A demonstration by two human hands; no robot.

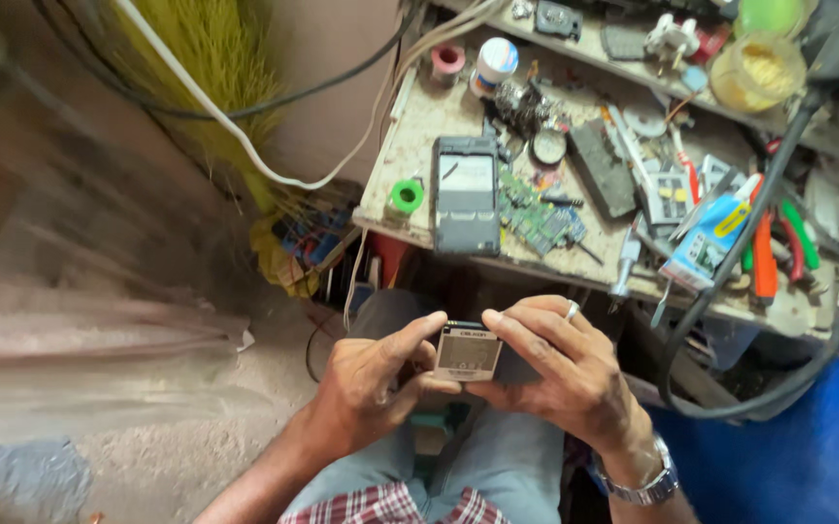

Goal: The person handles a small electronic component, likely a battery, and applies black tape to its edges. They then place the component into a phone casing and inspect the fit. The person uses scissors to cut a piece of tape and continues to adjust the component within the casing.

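A small silver phone front with a screen (468, 351) is held over my lap, between both hands. My left hand (376, 381) grips its left side, with the thumb near the top edge. My right hand (560, 367), with a ring on one finger and a metal watch on the wrist, holds its right side, the fingers laid over the top. On the workbench (410, 146) ahead lie a grey phone body (466, 194), open and face up, and a green circuit board (534, 215) beside it.
The bench is crowded: a green tape roll (406, 196), a glue tube (715, 238), orange and green pliers (773, 252), a yellow-filled jar (757, 70), a small white bottle (493, 64). Thick black cables (730, 281) hang at the right. A broom (215, 68) and white cable stand to the left.
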